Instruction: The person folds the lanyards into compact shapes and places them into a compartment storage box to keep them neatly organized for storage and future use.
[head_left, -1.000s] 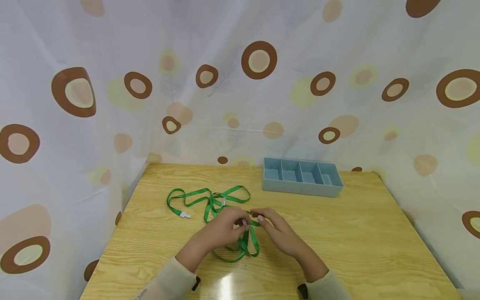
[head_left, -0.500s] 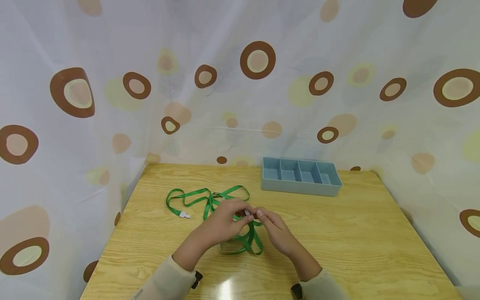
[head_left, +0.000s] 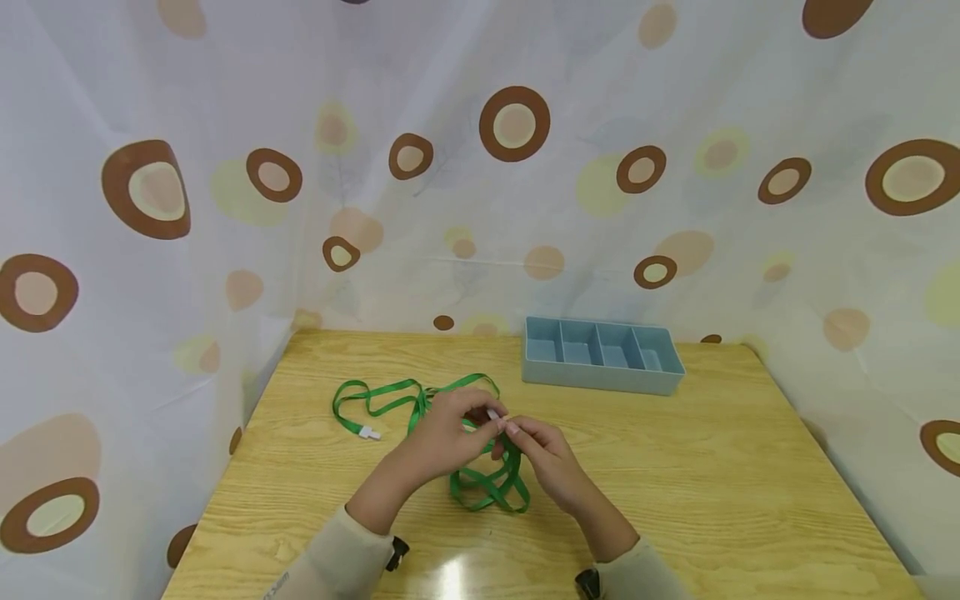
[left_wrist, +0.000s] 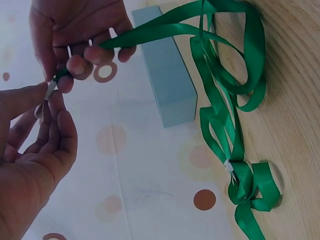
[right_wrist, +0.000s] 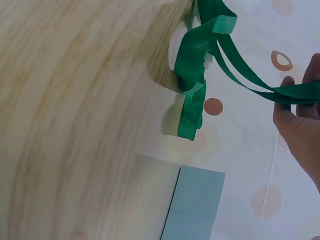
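Observation:
A green ribbon lanyard (head_left: 491,482) hangs in loops below the two hands, which meet over the middle of the table. My left hand (head_left: 446,435) pinches a small white clip (left_wrist: 51,90) at the lanyard's end between thumb and fingers. Close against it, my right hand (head_left: 557,468) holds the green ribbon (left_wrist: 150,31), which runs through its curled fingers. More green ribbon (head_left: 386,395) lies loosely tangled on the table to the left, ending in a white plastic buckle (head_left: 367,432). Another small white fitting (left_wrist: 228,165) shows among the loops in the left wrist view.
A blue-grey tray (head_left: 600,375) with several compartments stands at the back right of the wooden table (head_left: 712,483). Behind the table hangs a pale curtain (head_left: 465,208) with brown and beige circles.
The hands have come together, the left moving slightly up and right to meet the right. Some ribbon loops have shifted right and now hang beneath the right hand.

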